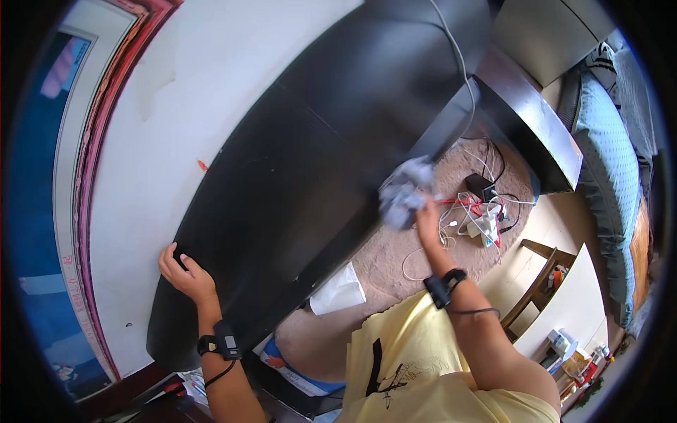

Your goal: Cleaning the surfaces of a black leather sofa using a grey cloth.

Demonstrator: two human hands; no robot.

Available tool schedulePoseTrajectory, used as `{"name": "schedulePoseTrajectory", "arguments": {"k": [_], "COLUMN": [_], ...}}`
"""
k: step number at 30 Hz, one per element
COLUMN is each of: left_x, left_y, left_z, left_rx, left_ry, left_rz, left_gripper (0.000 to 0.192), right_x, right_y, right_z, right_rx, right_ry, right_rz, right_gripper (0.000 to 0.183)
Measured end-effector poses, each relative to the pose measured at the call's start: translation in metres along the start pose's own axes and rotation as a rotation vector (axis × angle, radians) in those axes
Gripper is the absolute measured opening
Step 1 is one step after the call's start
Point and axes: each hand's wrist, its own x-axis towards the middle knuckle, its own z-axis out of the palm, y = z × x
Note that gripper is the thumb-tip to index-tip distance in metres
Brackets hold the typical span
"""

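Observation:
My right hand (pixel 428 217) holds a crumpled grey-white cloth (pixel 407 193), blurred, at the near edge of a long, smooth black panel (pixel 296 174). The panel runs along a white wall and looks curved in this lens. My left hand (pixel 188 272) rests at the panel's far edge, close to the wall, thumb and fingers apart and nothing in it. Both wrists wear a black strapped device with a cable. Below the panel's near edge, a white sheet or roll of paper (pixel 338 291) lies on a pinkish-beige plush cover (pixel 378 264).
White, red and black cables tangle around a white power strip (pixel 485 227) and a black adapter (pixel 479 186). A grey cable (pixel 459 50) hangs across the panel. A dark cabinet (pixel 539 127), blue cushions (pixel 608 153) and a white-topped table (pixel 568 301) stand right. A framed picture (pixel 87 211) hangs left.

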Motion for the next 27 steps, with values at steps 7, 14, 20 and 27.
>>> {"name": "schedulePoseTrajectory", "arguments": {"k": [7,14,20,27], "left_x": [0.001,0.006,0.006,0.009], "left_y": [-0.004,0.001,-0.002,0.002], "left_z": [0.003,0.0,0.002,-0.001], "left_rx": [-0.012,0.004,0.001,-0.007], "left_ry": [-0.021,-0.033,-0.036,-0.039], "left_rz": [-0.002,-0.001,-0.024,-0.067], "left_gripper": [0.028,0.027,0.028,0.031], "right_x": [0.116,-0.083,-0.129,0.066], "right_y": [-0.091,-0.047,-0.091,-0.099], "right_z": [0.023,0.134,0.129,0.028], "right_rx": [0.455,-0.365,-0.022,0.471], "right_ry": [0.134,-0.113,-0.619,-0.015], "right_rz": [0.058,-0.065,0.386,0.043], "right_gripper": [0.044,0.057,0.049,0.047]}}
